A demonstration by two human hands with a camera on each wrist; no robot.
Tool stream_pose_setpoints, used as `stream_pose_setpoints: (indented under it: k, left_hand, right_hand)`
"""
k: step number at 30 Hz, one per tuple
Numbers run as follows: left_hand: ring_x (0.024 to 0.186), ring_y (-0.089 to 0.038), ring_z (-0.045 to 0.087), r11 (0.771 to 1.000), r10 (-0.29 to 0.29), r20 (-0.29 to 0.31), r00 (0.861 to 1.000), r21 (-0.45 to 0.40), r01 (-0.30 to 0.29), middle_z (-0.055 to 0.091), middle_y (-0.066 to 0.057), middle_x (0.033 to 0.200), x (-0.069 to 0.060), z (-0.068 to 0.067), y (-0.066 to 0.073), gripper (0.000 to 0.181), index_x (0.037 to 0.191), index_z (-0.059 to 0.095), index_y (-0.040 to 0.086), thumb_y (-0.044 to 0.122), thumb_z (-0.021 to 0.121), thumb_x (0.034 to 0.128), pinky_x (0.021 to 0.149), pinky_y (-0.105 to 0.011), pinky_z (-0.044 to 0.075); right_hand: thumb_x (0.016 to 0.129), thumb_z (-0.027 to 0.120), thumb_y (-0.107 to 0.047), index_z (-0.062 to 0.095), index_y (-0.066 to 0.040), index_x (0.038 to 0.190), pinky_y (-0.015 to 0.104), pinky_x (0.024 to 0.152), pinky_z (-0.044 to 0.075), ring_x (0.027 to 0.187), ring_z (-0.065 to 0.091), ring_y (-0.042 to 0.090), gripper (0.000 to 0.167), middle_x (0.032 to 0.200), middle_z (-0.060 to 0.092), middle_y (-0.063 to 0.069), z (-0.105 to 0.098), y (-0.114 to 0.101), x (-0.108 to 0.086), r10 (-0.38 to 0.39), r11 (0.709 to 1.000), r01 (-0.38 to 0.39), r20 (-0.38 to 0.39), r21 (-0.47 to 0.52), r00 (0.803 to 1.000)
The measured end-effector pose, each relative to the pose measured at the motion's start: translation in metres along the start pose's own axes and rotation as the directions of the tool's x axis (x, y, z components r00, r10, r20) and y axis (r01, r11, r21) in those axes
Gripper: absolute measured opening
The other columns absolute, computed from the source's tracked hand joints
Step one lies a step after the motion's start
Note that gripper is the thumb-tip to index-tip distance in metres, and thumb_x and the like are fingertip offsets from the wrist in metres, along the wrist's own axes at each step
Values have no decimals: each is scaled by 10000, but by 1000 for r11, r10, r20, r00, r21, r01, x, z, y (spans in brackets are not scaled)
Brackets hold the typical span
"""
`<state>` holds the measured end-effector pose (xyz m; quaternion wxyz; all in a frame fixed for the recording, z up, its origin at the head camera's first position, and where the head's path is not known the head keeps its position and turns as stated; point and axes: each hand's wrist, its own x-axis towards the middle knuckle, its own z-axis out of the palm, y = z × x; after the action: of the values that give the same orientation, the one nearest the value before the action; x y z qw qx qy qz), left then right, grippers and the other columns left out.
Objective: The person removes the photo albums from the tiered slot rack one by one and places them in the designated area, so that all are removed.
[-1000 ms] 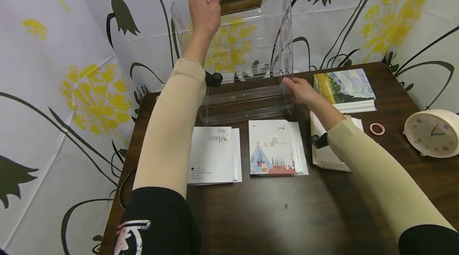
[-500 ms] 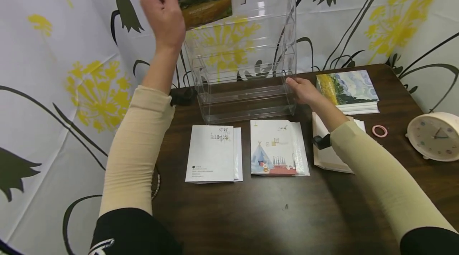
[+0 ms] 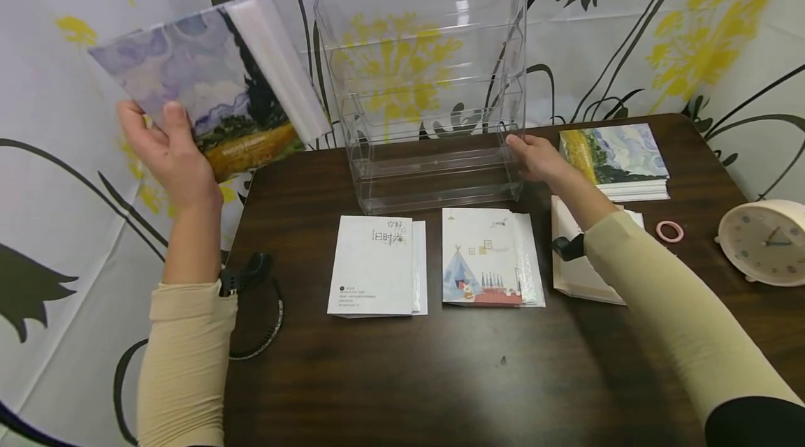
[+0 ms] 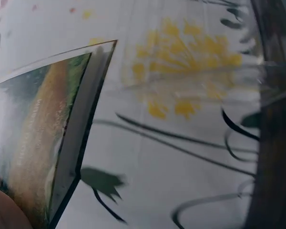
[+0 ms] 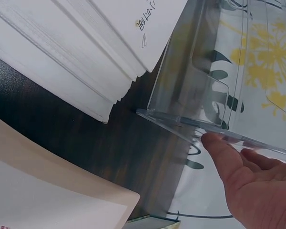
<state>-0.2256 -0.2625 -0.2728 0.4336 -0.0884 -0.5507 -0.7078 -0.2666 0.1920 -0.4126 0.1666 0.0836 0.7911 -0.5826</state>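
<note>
My left hand grips a photo album by its near left corner, thumb across the painted cover. The album is raised and tilted at the left, apart from the rack; its page edges face right. In the left wrist view, part of the album shows with the thumb at the lower left corner. The clear multi-tier acrylic rack stands upright at the back of the table. With my right hand I hold its right side panel low down; the right wrist view shows fingers at the panel's edge.
White booklets and illustrated booklets lie in front of the rack. Right of them are a cream-edged stack, a stack of painted-cover albums, a pink ring and a round clock. A patterned cloth hangs behind the table.
My left hand has carried the album left and down, away from the rack's top. The right hand has stayed on the rack's side.
</note>
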Motion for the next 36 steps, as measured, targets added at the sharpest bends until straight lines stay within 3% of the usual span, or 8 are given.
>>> stream_pose_setpoints:
  k: [3,6,11,16,19,23,29,36]
  left_hand:
    - [630,-120,255,982,-112,-35,993,149,116,325,-23,777,-6,-39,-16,178,897,397,75,-28,527,960,665,-228,253]
    - [557,-101,248,905,-241,-64,968,347,248,301,1,678,-14,-73,-35,177,903,417,132,43,553,975,600,-223,260]
    - [579,-70,405,651,-457,-115,882,633,420,487,35,813,-27,-108,-63,86,988,513,208,154,580,990,561,-200,357]
    - [949,-159,441,429,-594,-101,798,799,421,455,-64,1116,-31,-123,-80,155,1016,455,104,240,530,1015,813,-277,346]
    - [1109,-253,387,395,-644,-65,762,824,405,421,-158,1258,-32,-127,-91,262,1087,427,-6,235,505,1020,920,-350,330]
    - [1140,-311,398,383,-666,-48,745,835,396,432,-216,1284,-33,-131,-104,295,1126,440,-62,204,501,1013,965,-393,342]
    - [1175,-323,380,318,-730,-99,676,826,465,403,-221,1346,-34,-138,-121,357,1169,438,-51,272,480,1021,974,-415,345]
    - [1151,-304,422,253,-730,-169,662,833,492,429,-209,1338,-40,-146,-138,475,1299,491,-68,296,532,997,930,-385,398]
  right_hand:
    - [1035,411,-460,278,19,1514,507,1068,389,1357,359,391,690,1452,357,282,0,1,-1,6,1000,-6,-2,-2,1000]
    - [1037,403,-460,254,22,1522,501,1070,389,1365,353,392,700,1465,351,277,-1,2,-2,11,1000,-11,-4,-10,1000]
    - [1044,390,-451,179,32,1538,513,1078,372,1381,332,396,723,1504,314,273,-2,5,-4,14,1000,-14,5,-28,1000]
    - [1035,398,-473,227,25,1529,516,1075,378,1369,348,392,722,1484,337,270,-1,4,-4,5,999,-5,-3,-38,1000]
    - [1043,397,-451,266,20,1517,510,1072,384,1356,361,391,681,1453,361,274,0,2,-3,-1,1000,0,-15,-30,1000]
    - [1049,395,-435,269,20,1515,508,1080,375,1359,355,389,664,1450,354,278,0,0,-3,-1,1000,1,-9,-17,1000]
    - [1042,403,-451,285,19,1509,506,1081,375,1355,360,381,673,1445,362,274,1,0,-2,-1,1000,1,-8,-20,1000]
    - [1037,394,-470,264,22,1517,508,1073,384,1352,361,390,700,1456,352,284,1,0,-1,2,1000,-2,-10,-28,1000]
